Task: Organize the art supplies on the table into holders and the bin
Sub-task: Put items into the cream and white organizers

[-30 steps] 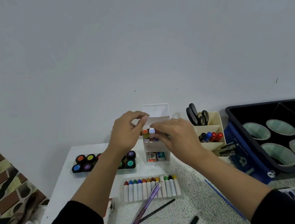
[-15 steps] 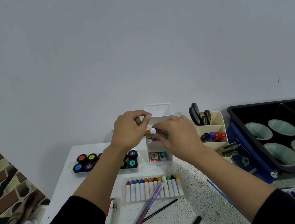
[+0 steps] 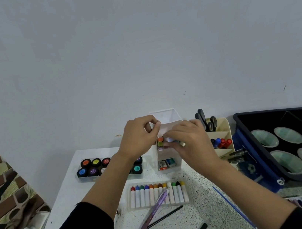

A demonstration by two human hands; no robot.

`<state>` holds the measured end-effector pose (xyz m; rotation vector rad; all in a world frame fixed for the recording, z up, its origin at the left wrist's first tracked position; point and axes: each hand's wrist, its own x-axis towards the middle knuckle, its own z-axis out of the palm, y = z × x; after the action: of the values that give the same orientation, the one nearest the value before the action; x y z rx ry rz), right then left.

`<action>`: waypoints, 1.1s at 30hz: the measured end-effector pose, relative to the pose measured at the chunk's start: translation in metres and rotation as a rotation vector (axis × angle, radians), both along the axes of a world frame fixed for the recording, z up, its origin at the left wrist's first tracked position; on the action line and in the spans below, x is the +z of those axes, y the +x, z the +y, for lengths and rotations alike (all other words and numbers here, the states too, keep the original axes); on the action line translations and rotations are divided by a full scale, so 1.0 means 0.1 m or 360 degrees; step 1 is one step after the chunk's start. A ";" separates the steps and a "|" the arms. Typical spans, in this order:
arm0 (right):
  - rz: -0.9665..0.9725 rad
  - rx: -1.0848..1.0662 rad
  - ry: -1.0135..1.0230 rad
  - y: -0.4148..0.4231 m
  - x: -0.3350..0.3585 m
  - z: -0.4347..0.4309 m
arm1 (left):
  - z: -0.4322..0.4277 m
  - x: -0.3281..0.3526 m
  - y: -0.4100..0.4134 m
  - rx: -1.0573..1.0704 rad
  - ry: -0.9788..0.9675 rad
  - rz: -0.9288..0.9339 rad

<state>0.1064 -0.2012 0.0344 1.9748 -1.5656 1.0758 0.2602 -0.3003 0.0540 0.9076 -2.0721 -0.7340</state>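
White-capped marker [image 3: 170, 140] has shifted rightward, apparently pinched by the right hand [image 3: 191, 143]; left hand [image 3: 137, 135] pinches holder [image 3: 166, 117].

The left forearm [image 3: 105, 183] and right forearm [image 3: 230, 177] reach forward and converge, the left hand [image 3: 139, 137] curled, thumb and forefinger pinching the white holder [image 3: 169, 153] at its rim, the right hand [image 3: 188, 140] palm-down just beside it, fingers curled round a white-capped marker [image 3: 170, 139].

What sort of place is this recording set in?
Probably a home craft or art desk against a plain wall: a speckled table carries a tray of crayons, a tray of paint pots and a cream organiser holding scissors.
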 end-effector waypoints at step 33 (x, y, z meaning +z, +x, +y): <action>-0.0033 -0.0110 0.0044 -0.20 -0.16 0.05 | 0.14 -0.32 0.09 -0.0232 0.0369 0.0138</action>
<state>0.0866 -0.1962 0.0185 1.9180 -1.6554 1.0558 0.2689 -0.2861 0.0225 0.8387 -2.0202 -1.0901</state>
